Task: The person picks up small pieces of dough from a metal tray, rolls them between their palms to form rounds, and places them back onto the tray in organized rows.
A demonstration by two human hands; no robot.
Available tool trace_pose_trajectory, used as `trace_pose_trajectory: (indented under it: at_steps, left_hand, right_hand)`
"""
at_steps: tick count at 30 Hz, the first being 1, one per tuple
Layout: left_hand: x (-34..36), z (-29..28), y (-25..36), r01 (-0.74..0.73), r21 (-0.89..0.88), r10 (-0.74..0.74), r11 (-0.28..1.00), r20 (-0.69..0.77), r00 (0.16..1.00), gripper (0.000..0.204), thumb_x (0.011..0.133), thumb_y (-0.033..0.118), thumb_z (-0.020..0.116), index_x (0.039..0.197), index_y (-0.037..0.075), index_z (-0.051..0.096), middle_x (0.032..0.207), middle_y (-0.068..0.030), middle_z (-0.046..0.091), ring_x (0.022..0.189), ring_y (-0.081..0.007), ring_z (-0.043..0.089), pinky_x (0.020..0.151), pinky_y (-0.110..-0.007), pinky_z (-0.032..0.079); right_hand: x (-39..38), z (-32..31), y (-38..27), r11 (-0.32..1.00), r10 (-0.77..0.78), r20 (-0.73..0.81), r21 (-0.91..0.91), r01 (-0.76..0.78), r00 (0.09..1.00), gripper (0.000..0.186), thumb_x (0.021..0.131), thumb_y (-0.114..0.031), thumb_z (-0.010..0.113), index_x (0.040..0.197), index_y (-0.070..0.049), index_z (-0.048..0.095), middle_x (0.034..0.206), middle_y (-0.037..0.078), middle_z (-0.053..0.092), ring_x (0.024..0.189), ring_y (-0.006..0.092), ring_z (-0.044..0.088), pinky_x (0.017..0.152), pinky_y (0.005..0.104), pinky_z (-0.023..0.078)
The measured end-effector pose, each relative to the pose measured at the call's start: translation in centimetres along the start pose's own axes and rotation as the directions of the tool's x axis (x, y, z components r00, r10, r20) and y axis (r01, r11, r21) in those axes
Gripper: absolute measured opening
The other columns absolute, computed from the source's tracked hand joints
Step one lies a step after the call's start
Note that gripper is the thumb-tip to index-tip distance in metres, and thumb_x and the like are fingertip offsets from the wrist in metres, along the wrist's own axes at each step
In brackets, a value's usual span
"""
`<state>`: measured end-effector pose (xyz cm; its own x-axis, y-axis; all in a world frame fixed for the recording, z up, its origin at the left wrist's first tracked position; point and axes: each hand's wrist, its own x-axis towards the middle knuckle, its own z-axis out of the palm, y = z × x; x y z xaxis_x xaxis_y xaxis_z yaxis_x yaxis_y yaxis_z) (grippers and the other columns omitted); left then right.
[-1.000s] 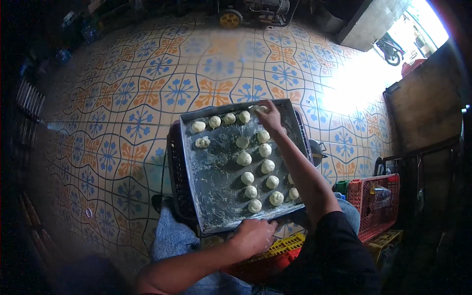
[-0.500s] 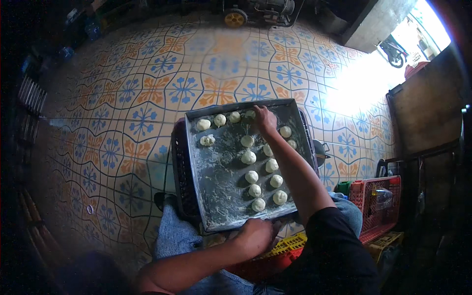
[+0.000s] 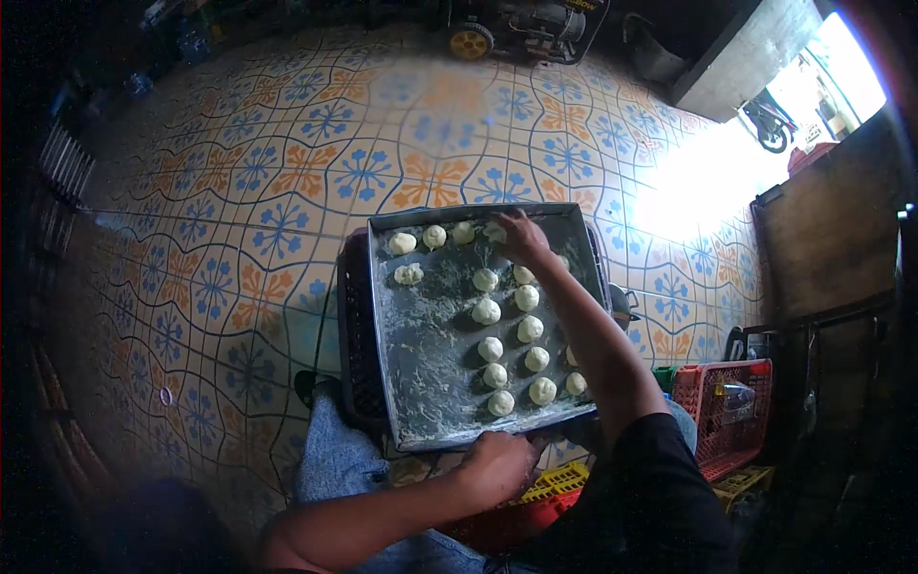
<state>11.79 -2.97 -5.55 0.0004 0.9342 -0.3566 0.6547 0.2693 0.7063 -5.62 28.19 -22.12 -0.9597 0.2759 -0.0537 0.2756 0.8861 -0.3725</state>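
A square, flour-dusted metal tray [image 3: 421, 354] lies in front of me, holding several pale dough balls [image 3: 487, 312] in loose rows. At its far edge my right hand [image 3: 524, 237] has its fingers closed around the side of a dough ball [image 3: 494, 232] in the back row. My right forearm crosses the tray's right side and partly hides other balls. Close against the tray's near edge, my left hand [image 3: 499, 467] is curled, and what it holds, if anything, is hidden. A rougher, lumpy dough piece [image 3: 408, 275] rests at the tray's left.
Under the tray is a dark plastic crate [image 3: 358, 335]. A red crate [image 3: 727, 416] stands to my right, and a yellow crate [image 3: 557, 481] sits below my hands. A wheeled machine [image 3: 526, 29] stands at the far side of the patterned tile floor [image 3: 277, 230].
My right hand has moved slightly right and lower in view, still at the back-row dough ball. The view has shifted a little; my left hand stays by the near edge.
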Motion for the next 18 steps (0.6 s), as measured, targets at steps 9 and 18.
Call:
trace_pose_trajectory:
  at_steps: [9, 18]
  left_hand:
    - [0.3, 1.5, -0.2, -0.012, 0.038, 0.016, 0.999, -0.105, 0.994, 0.028, 0.091, 0.024, 0.059, 0.104, 0.001, 0.067, 0.081, -0.0203, 0.07, 0.072, -0.0361, 0.071, 0.062, -0.048, 0.056]
    - [0.4, -0.7, 0.4, 0.072, 0.018, -0.072, 0.997, 0.004, 0.997, 0.021, 0.088, 0.014, 0.059, 0.097, -0.002, 0.07, 0.086, -0.0234, 0.071, 0.078, -0.0377, 0.072, 0.066, -0.049, 0.057]
  right_hand:
    - [0.8, 5.3, 2.5, 0.976, -0.188, -0.095, -0.132, 0.175, 0.978, 0.038, 0.089, -0.014, 0.057, 0.126, -0.014, 0.064, 0.121, 0.022, 0.061, 0.102, 0.0411, 0.066, 0.086, 0.0497, 0.055]
    - [0.0, 4.7, 0.3, 0.994, -0.027, -0.134, 0.101, 0.04, 0.991, 0.027, 0.093, -0.02, 0.055, 0.115, -0.007, 0.063, 0.113, 0.023, 0.062, 0.101, 0.0447, 0.064, 0.085, 0.0514, 0.054]
